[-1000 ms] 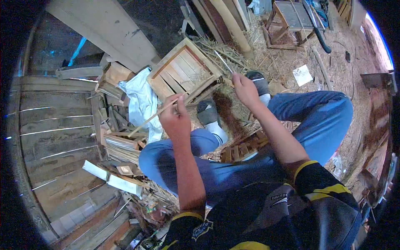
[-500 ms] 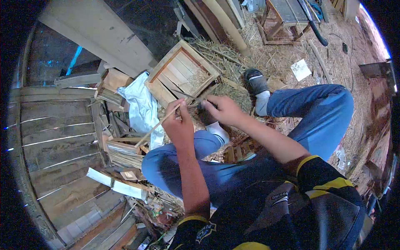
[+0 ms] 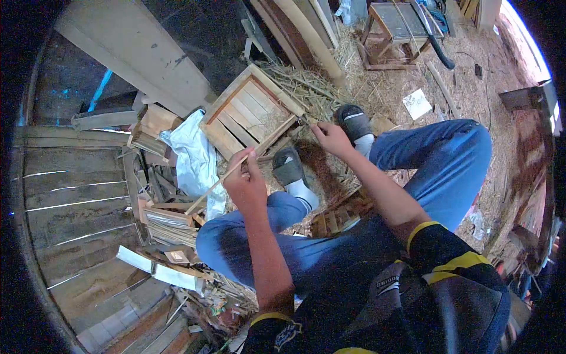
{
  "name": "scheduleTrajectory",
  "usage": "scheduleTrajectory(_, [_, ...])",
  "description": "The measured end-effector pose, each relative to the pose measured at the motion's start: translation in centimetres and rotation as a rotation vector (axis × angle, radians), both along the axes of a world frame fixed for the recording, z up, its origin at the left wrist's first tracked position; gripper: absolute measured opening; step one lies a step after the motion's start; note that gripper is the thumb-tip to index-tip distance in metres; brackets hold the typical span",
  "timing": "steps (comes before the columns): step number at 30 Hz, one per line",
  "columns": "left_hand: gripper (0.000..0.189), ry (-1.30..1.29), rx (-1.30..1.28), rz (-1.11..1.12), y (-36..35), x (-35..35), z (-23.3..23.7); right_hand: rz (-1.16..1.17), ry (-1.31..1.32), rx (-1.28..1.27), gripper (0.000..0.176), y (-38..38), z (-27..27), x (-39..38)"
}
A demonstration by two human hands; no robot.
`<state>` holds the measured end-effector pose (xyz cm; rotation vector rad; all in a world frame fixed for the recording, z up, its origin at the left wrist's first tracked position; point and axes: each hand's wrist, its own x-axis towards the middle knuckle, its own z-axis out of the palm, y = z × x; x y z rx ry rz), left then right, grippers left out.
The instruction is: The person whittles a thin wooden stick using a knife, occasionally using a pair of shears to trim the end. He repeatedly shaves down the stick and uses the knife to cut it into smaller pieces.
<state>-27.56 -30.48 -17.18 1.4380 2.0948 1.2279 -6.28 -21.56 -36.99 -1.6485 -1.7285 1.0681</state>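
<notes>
My left hand [image 3: 244, 184] is closed on a thin wooden stick [image 3: 207, 192], which slants down to the left toward a bundle of thin strips. My right hand [image 3: 333, 140] is pinched at the right corner of a wooden frame box [image 3: 286, 88], on something small and dark that I cannot make out. The box lies tilted on the floor beyond my hands, with light slats inside its frame.
My sandalled feet stand below and right of the box. A white cloth [image 3: 190, 156] lies left of it, above the strip bundle [image 3: 171, 227]. A small table [image 3: 395, 26] stands at the back right. Straw covers the floor.
My right hand has moved right, away from my left hand, to the box's corner. My left hand has shifted slightly down and left with the stick.
</notes>
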Motion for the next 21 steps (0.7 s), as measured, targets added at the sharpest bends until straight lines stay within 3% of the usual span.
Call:
scheduleTrajectory(3, [0.015, 0.022, 0.013, 0.000, 0.0, 0.1, 0.3, -0.013, -0.029, -0.035, 0.044, -0.1, 0.7, -0.3])
scheduleTrajectory(6, [0.015, 0.049, -0.003, 0.015, 0.0, -0.3, 0.2, 0.087, 0.081, 0.014, 0.043, -0.6, 5.5, -1.4])
scheduleTrajectory(7, [0.015, 0.066, -0.009, 0.023, 0.1, -0.2, 0.3, 0.139, 0.017, 0.016, 0.042, -1.3, 9.7, -1.8])
scheduleTrajectory(9, [0.015, 0.069, 0.012, 0.035, -0.1, -0.3, 0.1, 0.242, 0.061, 0.029, 0.042, -1.9, 10.9, -2.5])
scheduleTrajectory(11, [0.016, 0.042, 0.081, 0.039, 0.2, -0.7, -0.5, 0.258, 0.112, -0.054, 0.045, -2.1, 9.6, -2.9])
scheduleTrajectory(14, [0.016, -0.035, 0.039, 0.094, 0.3, -0.9, -0.3, 0.043, -0.065, -0.035, 0.051, -0.4, 2.5, -0.6])
scheduleTrajectory(20, [0.014, -0.115, 0.120, 0.096, 0.8, -0.9, -1.3, 0.025, -0.096, -0.127, 0.059, -0.1, 3.0, -0.7])
scheduleTrajectory(21, [0.014, -0.099, 0.127, 0.103, 0.9, -0.9, -1.3, 0.043, -0.074, -0.071, 0.051, -0.9, 5.4, -1.8])
